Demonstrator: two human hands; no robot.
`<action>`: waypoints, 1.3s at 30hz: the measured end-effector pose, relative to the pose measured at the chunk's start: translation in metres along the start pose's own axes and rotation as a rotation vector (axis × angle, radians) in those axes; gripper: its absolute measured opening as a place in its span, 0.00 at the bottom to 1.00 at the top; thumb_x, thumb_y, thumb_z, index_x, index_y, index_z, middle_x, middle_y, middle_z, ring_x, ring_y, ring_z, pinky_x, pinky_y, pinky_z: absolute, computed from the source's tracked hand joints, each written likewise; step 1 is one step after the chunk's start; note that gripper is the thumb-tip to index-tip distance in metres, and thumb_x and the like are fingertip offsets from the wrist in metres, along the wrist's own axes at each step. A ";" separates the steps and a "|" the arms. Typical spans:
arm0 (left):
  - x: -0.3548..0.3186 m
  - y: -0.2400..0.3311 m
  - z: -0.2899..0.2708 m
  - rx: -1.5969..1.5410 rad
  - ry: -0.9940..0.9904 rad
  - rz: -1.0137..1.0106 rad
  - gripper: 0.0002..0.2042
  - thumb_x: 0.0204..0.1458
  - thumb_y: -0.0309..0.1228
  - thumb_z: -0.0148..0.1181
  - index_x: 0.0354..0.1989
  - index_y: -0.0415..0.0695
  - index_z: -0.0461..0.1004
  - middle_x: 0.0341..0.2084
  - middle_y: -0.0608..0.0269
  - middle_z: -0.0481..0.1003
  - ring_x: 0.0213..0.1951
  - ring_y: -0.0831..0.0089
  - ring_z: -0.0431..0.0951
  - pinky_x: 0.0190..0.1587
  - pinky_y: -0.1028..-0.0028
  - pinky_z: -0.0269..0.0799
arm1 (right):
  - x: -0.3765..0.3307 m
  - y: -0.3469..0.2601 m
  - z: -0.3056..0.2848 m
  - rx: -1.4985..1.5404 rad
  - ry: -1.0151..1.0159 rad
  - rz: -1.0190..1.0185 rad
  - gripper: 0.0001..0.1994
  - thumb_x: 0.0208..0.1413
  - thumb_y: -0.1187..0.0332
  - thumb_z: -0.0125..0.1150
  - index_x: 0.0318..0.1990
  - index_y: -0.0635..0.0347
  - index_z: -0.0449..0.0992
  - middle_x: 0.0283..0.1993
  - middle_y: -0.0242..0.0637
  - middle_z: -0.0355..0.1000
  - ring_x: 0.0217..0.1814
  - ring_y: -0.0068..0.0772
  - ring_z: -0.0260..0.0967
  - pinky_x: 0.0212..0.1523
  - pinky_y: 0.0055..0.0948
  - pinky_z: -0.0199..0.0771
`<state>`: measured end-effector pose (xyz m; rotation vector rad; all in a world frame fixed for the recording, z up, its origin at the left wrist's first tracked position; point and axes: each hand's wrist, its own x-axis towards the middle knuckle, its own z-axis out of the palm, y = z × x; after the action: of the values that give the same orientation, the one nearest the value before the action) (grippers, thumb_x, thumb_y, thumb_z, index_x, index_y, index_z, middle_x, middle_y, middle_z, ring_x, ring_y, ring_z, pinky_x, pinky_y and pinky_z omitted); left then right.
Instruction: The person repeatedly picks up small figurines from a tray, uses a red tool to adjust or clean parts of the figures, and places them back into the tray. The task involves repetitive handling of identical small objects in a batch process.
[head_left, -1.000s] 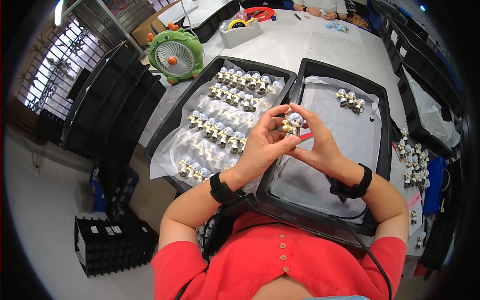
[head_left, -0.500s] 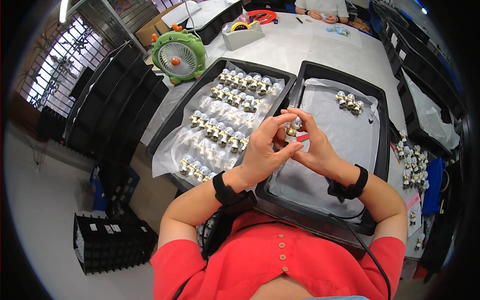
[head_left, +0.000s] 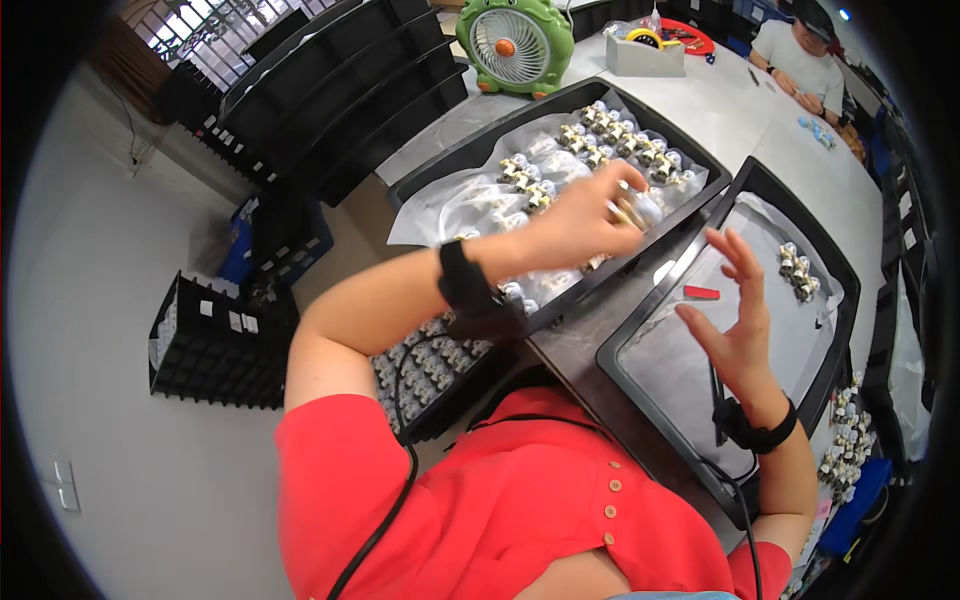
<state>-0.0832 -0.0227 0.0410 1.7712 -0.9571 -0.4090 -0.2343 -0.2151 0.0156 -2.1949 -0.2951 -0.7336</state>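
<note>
Over the left black tray (head_left: 655, 246), my left hand (head_left: 578, 222) is closed, its fingers around a small figurine (head_left: 645, 208) with a pale blue-grey head. The figurine is blurred, and the fingers partly cover it. Beneath the hand, rows of similar white and gold figurines (head_left: 606, 122) lie on translucent sheeting. My right hand (head_left: 740, 325) hovers above the right black tray (head_left: 625, 382), fingers and thumb apart, holding nothing. A small red object (head_left: 702, 293) shows beside its thumb. Several figurines (head_left: 798, 270) stand grouped toward the far side of that lined tray.
A green fan (head_left: 515, 45) and a tape dispenser (head_left: 645, 53) stand at the table's far side. More figurines (head_left: 848, 440) cluster at the right edge. Below my left arm is another filled tray (head_left: 430, 375). A co-worker (head_left: 800, 65) sits across the table.
My two hands have parted. The left has carried the figurine over to the left tray, while the right has let go and opened. The view has turned left.
</note>
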 end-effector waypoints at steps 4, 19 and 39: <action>-0.006 -0.026 -0.074 0.219 0.071 -0.181 0.21 0.43 0.24 0.60 0.47 0.39 0.64 0.32 0.61 0.72 0.33 0.78 0.75 0.32 0.78 0.70 | 0.001 0.001 -0.006 -0.025 0.043 0.011 0.41 0.40 0.77 0.68 0.64 0.55 0.53 0.61 0.41 0.64 0.63 0.37 0.60 0.55 0.36 0.62; -0.041 -0.109 -0.159 0.704 -0.200 -0.680 0.20 0.38 0.29 0.61 0.44 0.40 0.71 0.32 0.56 0.75 0.36 0.67 0.75 0.38 0.71 0.69 | 0.000 0.011 0.001 -0.045 -0.005 0.102 0.35 0.43 0.79 0.63 0.62 0.57 0.57 0.60 0.41 0.64 0.63 0.37 0.60 0.56 0.37 0.61; -0.039 -0.114 -0.158 0.731 -0.389 -0.765 0.18 0.41 0.29 0.66 0.43 0.40 0.73 0.29 0.55 0.77 0.30 0.70 0.77 0.31 0.72 0.72 | -0.002 0.018 0.008 -0.048 -0.051 0.202 0.34 0.43 0.79 0.63 0.62 0.57 0.59 0.60 0.40 0.64 0.63 0.36 0.60 0.56 0.36 0.61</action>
<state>0.0441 0.1230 -0.0032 2.7956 -0.6841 -1.0057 -0.2246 -0.2211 -0.0007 -2.2517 -0.0803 -0.5791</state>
